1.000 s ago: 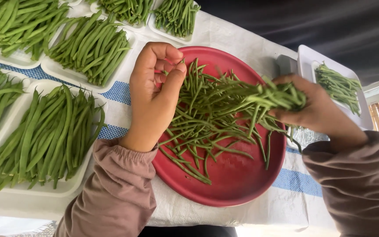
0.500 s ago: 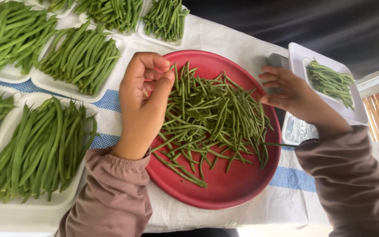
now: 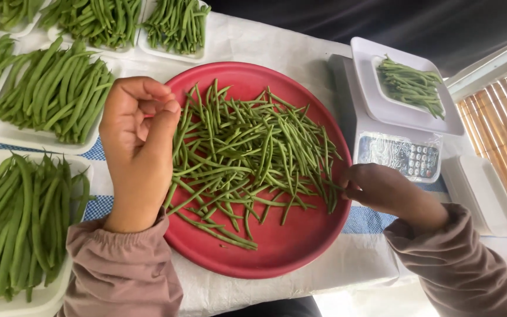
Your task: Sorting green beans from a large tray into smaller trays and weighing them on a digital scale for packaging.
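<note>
Since half a second earlier, the right hand [image 3: 385, 191] had dropped from the far edge of the red plate [image 3: 277, 258] to its near right rim, and the beans it had been reaching over lay spread out loose. That hand was curled, knuckles up, its fingertips touching the ends of a few slim green beans [image 3: 247, 152] at the plate's edge; whether it pinched any of them could not be told. The left hand [image 3: 139, 149] stayed over the plate's left rim, loosely closed with the fingers folded toward the thumb, and nothing showed clearly inside it. Both wrists wore dusty pink sleeves.

Between the two hands the red plate sat on the desk [image 3: 277, 50], which was covered in a white cloth with a blue checked stripe. The pile of slim beans filled the plate's middle.

Left of the left hand lay white trays of thicker green beans [image 3: 54, 88], one beyond its fingers and another beside the forearm [image 3: 19, 223]. More filled trays [image 3: 177, 23] stood past the plate. Beyond the right hand stood a white scale [image 3: 397, 155] with a keypad, carrying a small tray of slim beans [image 3: 409, 85]. An empty white tray [image 3: 482, 194] lay just right of that hand. A bamboo blind [image 3: 506, 123] ran along the right, and a dark backdrop lay past the desk.
</note>
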